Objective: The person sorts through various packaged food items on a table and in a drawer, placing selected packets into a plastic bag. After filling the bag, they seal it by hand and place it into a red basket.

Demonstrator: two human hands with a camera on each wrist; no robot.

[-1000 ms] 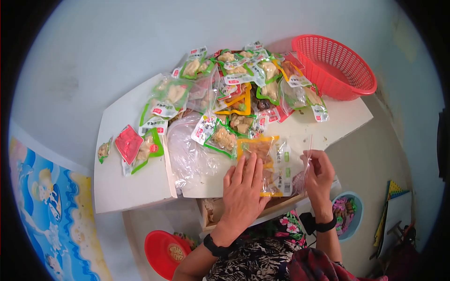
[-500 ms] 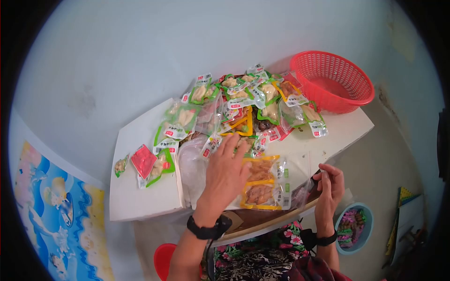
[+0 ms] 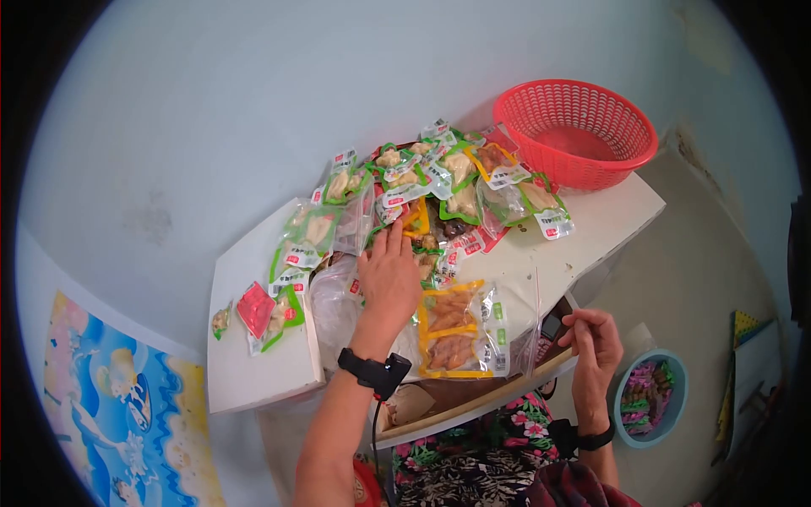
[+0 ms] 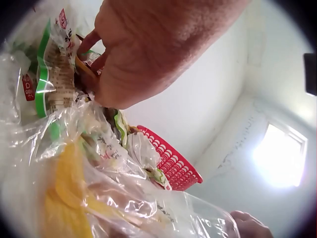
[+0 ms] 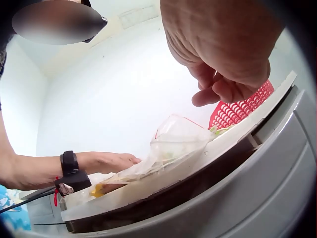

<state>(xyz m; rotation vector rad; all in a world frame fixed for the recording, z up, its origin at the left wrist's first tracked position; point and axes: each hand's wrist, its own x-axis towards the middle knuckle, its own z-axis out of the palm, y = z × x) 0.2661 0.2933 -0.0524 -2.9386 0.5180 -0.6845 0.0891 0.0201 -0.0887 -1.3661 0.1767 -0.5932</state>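
My left hand reaches over the table into a heap of vacuum-packed snack packets, fingers long and fingertips on the packets. In the left wrist view its finger and thumb lie beside a packet's yellow edge; the pile hides the fingertips partly. Near its wrist, a clear zip bag lies flat with two yellow-edged packets of brown food inside, one above the other. To the right of the bag, past the table edge, my right hand hovers with fingers loosely bent and nothing in it.
A red basket stands at the back right of the white table. Several packets lie at the left. An open drawer is below the front edge. A blue basin with wrapped items sits on the floor.
My left hand has lifted off the zip bag and moved up and left to the heap. My right hand has let go of the bag's mouth and drawn back rightward.
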